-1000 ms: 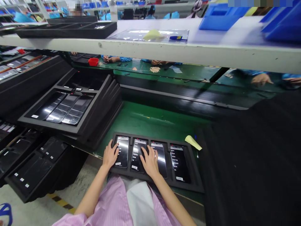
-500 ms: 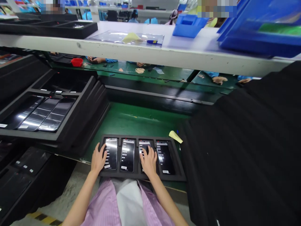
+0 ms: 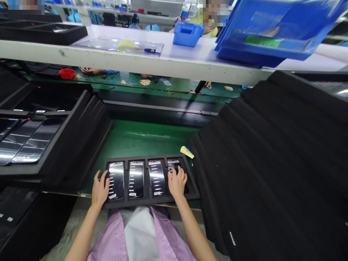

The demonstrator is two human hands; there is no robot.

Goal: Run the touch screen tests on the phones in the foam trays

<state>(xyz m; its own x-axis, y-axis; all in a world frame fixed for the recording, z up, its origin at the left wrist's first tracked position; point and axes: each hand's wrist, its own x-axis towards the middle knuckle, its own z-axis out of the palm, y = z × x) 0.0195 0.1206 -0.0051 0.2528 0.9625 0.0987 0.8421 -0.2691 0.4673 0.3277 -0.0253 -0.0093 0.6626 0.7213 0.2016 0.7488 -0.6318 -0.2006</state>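
Note:
Several phones with lit list screens lie face up in separate slots of a black foam tray (image 3: 152, 201) at the front of the green bench. My left hand (image 3: 100, 188) rests at the tray's left edge, fingers apart, beside the leftmost phone (image 3: 116, 181). Two middle phones, one (image 3: 136, 179) left of the other (image 3: 157, 178), lie uncovered. My right hand (image 3: 177, 182) is over the rightmost phone (image 3: 174, 163), its fingers apart and fingertips at the screen; it hides the phone's lower part. Neither hand holds anything.
Stacked black foam trays stand on the left (image 3: 58, 130) and right (image 3: 261, 156); the left stack holds phones. A yellow paper cone (image 3: 187, 152) lies behind the tray. Above are a white shelf (image 3: 108, 59) and blue bins (image 3: 187, 34). Co-workers' hands (image 3: 92, 71) show beyond.
My right hand has moved from the third phone to the rightmost one. My left hand stays by the tray's left edge, now slightly off the leftmost phone. The camera view has shifted right.

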